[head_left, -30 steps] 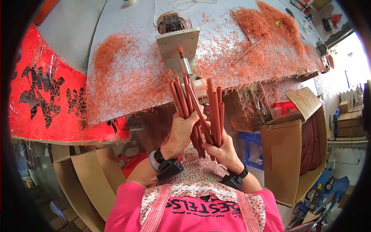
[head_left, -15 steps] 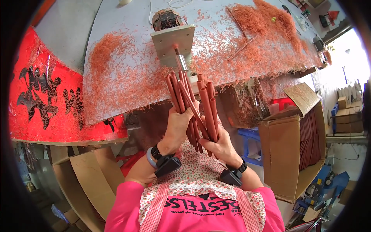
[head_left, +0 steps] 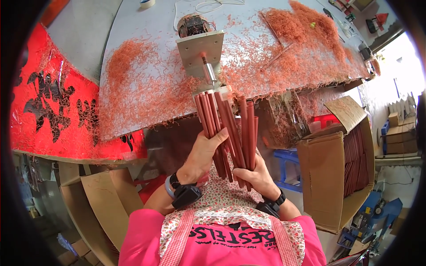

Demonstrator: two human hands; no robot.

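Note:
My left hand [head_left: 200, 154] is closed round a bundle of thin reddish-brown tubes [head_left: 212, 119], its thumb lying across them. My right hand [head_left: 257, 176] grips a second, looser group of brown tubes [head_left: 247, 137], with some slanting over toward the left bundle. Both groups point away from me, their far ends uneven on the right. Just beyond them, a small motor [head_left: 194, 26] with a pale mounting plate [head_left: 202, 46] carries a silvery metal spindle [head_left: 208, 72]. The left bundle's far ends are close to the spindle tip; whether they touch the pale block under it, I cannot tell.
Curly orange shavings [head_left: 284, 62] cover much of the white table [head_left: 168, 40]. At right stands an open cardboard box [head_left: 321, 177] packed with brown tubes, beside a blue stool [head_left: 288, 170]. Another cardboard box [head_left: 102, 199] is at left, below a red sheet [head_left: 40, 119].
Both hands have moved slightly back toward me, and the tubes have come away from the spindle. The left bundle is straighter and more even at its far ends.

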